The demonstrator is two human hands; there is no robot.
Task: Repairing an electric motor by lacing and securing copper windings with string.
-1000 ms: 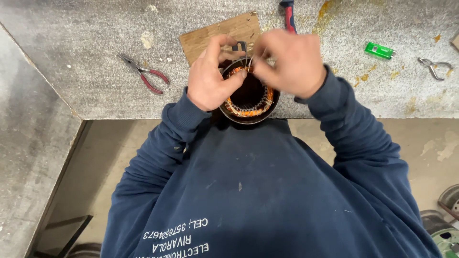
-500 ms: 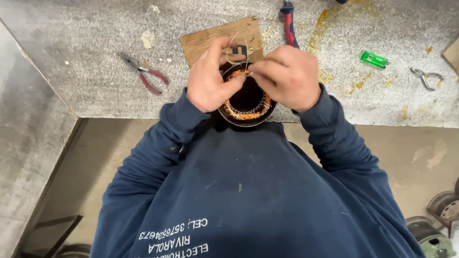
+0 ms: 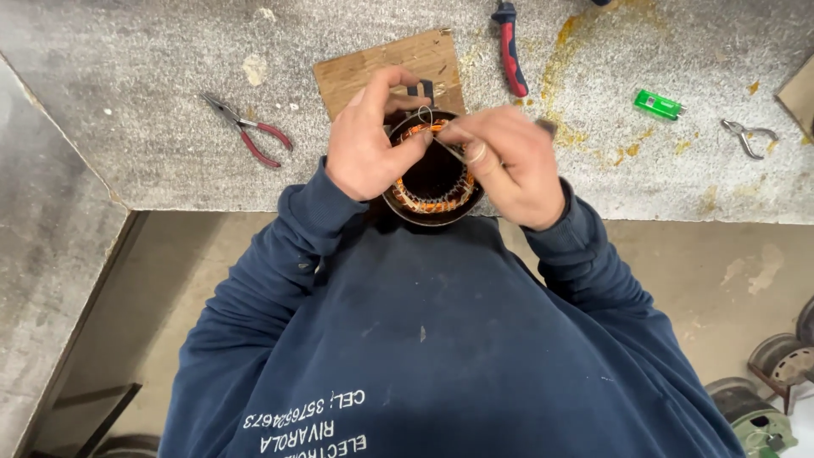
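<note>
Packages: we saw none on the grey worktop [image 3: 153, 68].
Labels: we noted white printed lettering on the back of the dark blue sweatshirt [image 3: 309, 424], low in the view, upside down to us.
Signs: we found none.
Screens: we found none.

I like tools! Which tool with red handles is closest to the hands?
The red-and-blue tool above the right hand. The red pliers lie farther off, to the left.

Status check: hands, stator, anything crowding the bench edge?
Left hand grips stator rim. Right hand pinches thin wire over copper windings. Pliers, screwdriver, lighter lie apart on bench.
</note>
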